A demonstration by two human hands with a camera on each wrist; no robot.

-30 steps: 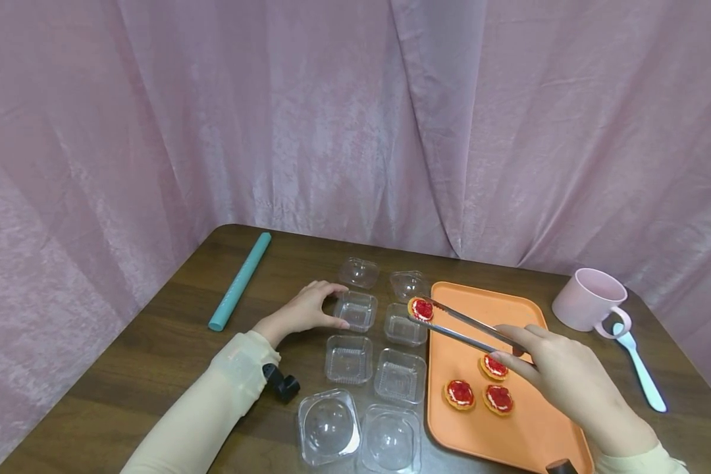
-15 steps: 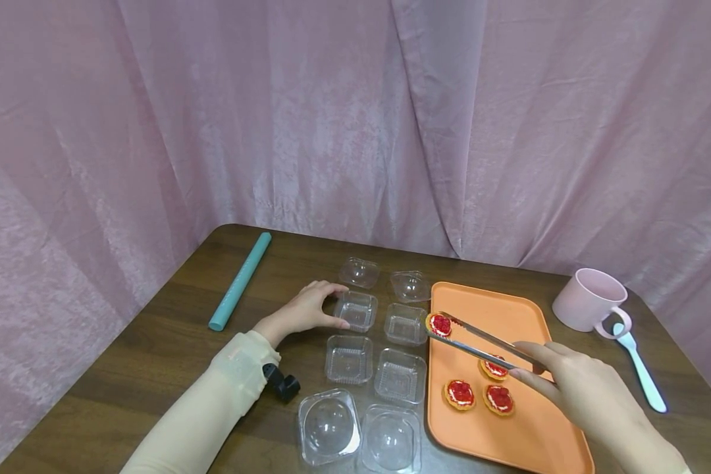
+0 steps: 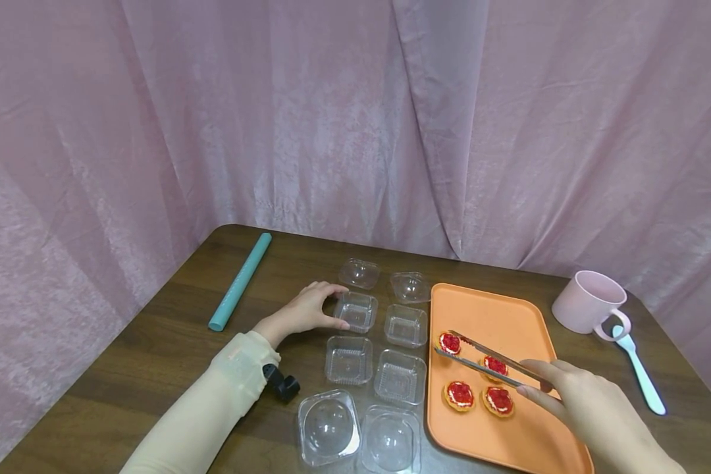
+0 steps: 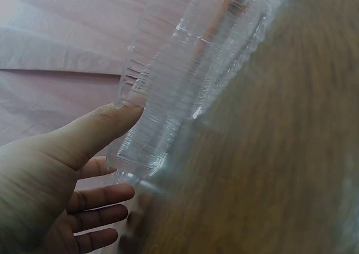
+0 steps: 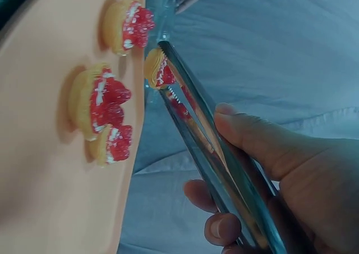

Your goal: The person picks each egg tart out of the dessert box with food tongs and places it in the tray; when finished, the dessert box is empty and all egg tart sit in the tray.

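My right hand (image 3: 589, 401) grips metal tongs (image 3: 492, 365), thumb on one arm and fingers on the other. Between the tong tips sits a small tart (image 3: 449, 342) with red topping and white cream, over the left side of the orange tray (image 3: 486, 299). Three more tarts lie on the tray, among them one tart (image 5: 101, 102) close to the tongs in the right wrist view. At the back left, my left hand (image 3: 308, 309) holds a clear plastic container (image 3: 357, 313) by its left side. Its thumb (image 4: 106, 122) lies on the container wall in the left wrist view, other fingers extended.
Several clear lidded containers stand in two columns left of the tray, including a near container (image 3: 400, 377) with its domed lid (image 3: 390, 440) folded out. A teal stick (image 3: 239, 282) lies far left. Right of the tray are a pink mug (image 3: 586, 303) and a mint-coloured utensil (image 3: 642, 375).
My right hand has moved the tongs and tart right and toward me, from over the back right container to over the tray. The left hand stays at its container.
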